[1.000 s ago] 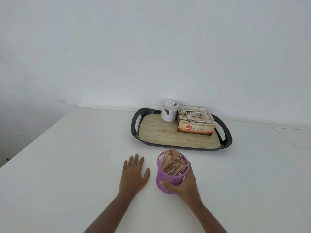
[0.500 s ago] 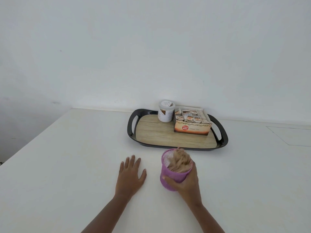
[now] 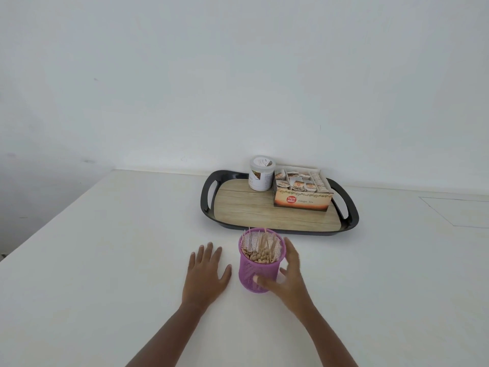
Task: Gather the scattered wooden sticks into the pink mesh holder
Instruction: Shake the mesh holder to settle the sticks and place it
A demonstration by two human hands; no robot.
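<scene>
The right grip [image 3: 289,282] is spread wide around the pink mesh holder [image 3: 260,268]. Its thumb tip lies against the lower front of the mesh and its fingers [image 3: 291,249] reach fairly straight up beside the right wall. It cups the holder rather than clamping it, and I cannot tell whether those fingers touch the wall. The left grip [image 3: 207,276] rests palm down on the counter [image 3: 119,247], fingers straight and apart, holding nothing, just beside the holder's left side.

The holder stands upright on the counter between the two grips. It is packed with wooden sticks [image 3: 262,247] that lean toward its far rim, a few tips poking above it. No loose sticks show on the counter, so the gathering looks done and the step in hand seems to be setting the holder at rest. The next move calls for drawing the right grip away sideways without nudging the light, top-heavy mesh.

Beyond the holder, near its far side, sits a black-rimmed tray [image 3: 207,197] carrying a white tub [image 3: 260,173] and an open tea box [image 3: 301,200].
</scene>
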